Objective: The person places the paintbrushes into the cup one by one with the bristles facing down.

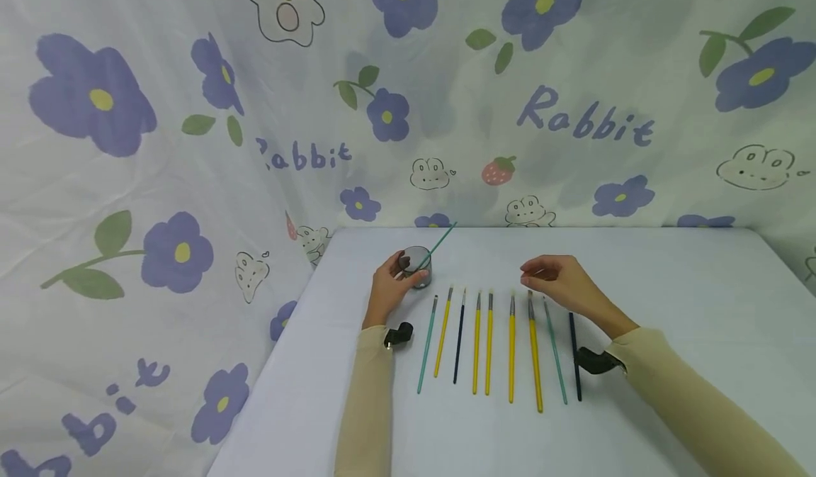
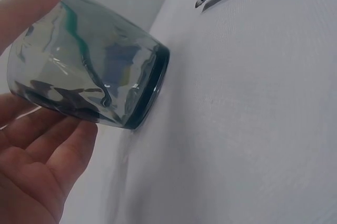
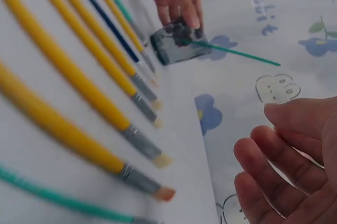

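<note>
My left hand (image 1: 390,289) grips a grey-tinted clear glass (image 1: 421,277), thumb on one side and fingers on the other. A slim teal paintbrush (image 1: 444,236) leans inside it, handle end up and out over the rim. In the left wrist view the glass (image 2: 105,66) shows the brush through its wall. My right hand (image 1: 557,278) hovers above the tips of the right-hand brushes, fingers loosely bent and holding nothing. Below the hands lies a row of paintbrushes, bristles pointing away: a teal brush (image 1: 427,346) at the left, several yellow brushes (image 1: 512,356), and a navy brush (image 1: 576,363) at the right.
A white table (image 1: 701,307) carries everything. Behind it and to the left hangs a curtain (image 1: 446,108) printed with flowers, rabbits and lettering. Dark wrist cameras sit at the left cuff (image 1: 399,334) and the right cuff (image 1: 599,361).
</note>
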A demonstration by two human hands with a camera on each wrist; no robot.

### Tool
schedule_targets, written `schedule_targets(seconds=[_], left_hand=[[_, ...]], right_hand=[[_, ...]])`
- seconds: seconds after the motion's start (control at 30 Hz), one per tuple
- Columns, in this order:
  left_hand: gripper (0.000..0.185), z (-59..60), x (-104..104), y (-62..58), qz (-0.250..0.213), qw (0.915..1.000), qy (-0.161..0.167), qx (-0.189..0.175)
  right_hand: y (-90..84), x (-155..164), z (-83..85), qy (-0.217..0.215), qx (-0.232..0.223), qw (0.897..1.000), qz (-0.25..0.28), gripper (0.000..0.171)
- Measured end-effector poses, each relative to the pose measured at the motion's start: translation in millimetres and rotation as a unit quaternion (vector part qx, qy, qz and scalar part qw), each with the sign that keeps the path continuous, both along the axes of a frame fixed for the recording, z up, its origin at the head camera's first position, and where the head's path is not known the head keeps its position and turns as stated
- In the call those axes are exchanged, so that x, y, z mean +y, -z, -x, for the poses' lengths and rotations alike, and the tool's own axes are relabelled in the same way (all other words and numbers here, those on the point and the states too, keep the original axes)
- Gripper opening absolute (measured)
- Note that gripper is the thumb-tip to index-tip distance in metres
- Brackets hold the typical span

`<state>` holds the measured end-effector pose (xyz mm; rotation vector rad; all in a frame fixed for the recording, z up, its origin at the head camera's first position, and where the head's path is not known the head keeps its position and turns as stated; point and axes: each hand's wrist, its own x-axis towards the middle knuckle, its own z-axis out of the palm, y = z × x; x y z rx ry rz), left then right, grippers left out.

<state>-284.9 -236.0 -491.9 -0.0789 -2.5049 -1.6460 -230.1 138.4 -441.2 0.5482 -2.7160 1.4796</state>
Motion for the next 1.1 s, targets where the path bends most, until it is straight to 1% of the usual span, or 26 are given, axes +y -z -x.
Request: schedule_targets(seconds=[0.27,0.43,0.53,0.67,0.77,0.83,0.93,1.1], left_hand=[[0.09,-1.4,-1,1.9,0.0,1.0,-0.002,-0.003],[0.091,-2.6,-1,0.8,0.001,1.0,0.0,0.0],[0.092,-2.4,0,0.2,0.0,1.0,0.001,0.003],[0.092,-1.0,0,0.6,0.003,1.0,0.002,0.006],[0.092,-0.9,0,0.7,0.004,1.0,0.001,0.006],[0.092,-1.2,0,0.7,0.003,1.0,0.0,0.005],[0.091,-1.7,0,0.7,0.003,1.0,-0.003,0.001],[0.091,-1.2,1,1.0,0.0,1.0,-0.005,0.0]], right_hand=[[16.8,28,-23.6,-0.005,0.028,0.998,-0.059,0.022],[23.6,41,-38.4,-0.009,0.052,0.996,-0.071,0.016],[25.9,48,-44.9,-0.013,0.061,0.995,-0.075,0.015],[28.1,55,-51.5,-0.019,0.051,0.995,-0.088,0.015],[30.9,59,-55.5,-0.034,0.054,0.993,-0.104,0.015],[33.0,61,-57.5,-0.054,0.068,0.99,-0.115,0.016],[36.1,63,-59.9,-0.08,0.084,0.984,-0.137,0.021],[40.9,65,-61.9,-0.113,0.082,0.973,-0.184,0.029]])
